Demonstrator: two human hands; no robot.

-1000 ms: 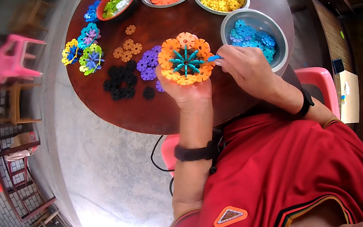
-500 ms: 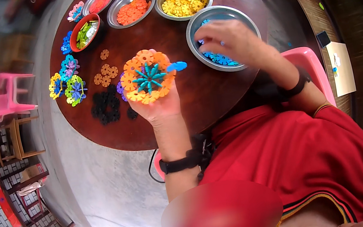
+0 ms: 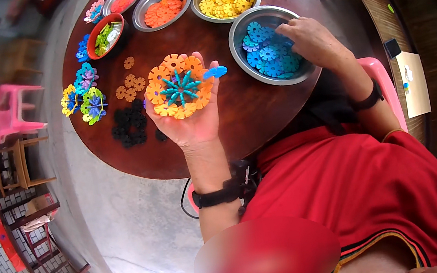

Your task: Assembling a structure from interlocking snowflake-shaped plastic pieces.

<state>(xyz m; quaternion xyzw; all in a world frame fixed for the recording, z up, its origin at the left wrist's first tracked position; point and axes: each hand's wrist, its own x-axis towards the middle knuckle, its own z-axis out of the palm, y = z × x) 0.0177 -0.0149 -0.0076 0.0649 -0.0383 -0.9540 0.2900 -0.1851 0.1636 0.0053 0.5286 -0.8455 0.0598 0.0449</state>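
On the palm of my left hand (image 3: pixel 194 126) rests a flower-like piece (image 3: pixel 173 62) built from orange interlocking snowflake discs, with teal discs set on edge in its centre. My fingers wrap round behind it. A single blue disc (image 3: pixel 215 72) sticks out from its right side. My right hand (image 3: pixel 311 40) reaches over the right rim of a metal bowl (image 3: pixel 237 47) of blue snowflake discs (image 3: pixel 268 53). Its fingers are curled together at the discs; whatever they may pinch is hidden.
Metal bowls of yellow discs (image 3: pixel 226 2) and orange discs (image 3: pixel 164 11) stand at the back, beside a red bowl (image 3: pixel 92 47). Loose orange discs (image 3: pixel 130 86) and black discs (image 3: pixel 129 126) lie on the round table (image 3: pixel 119 158). Finished flowers (image 3: pixel 92 106) line its left edge.
My right hand has moved right, from above the middle of the blue bowl to its right side, uncovering the blue discs. The orange flower has tilted slightly in my left hand.
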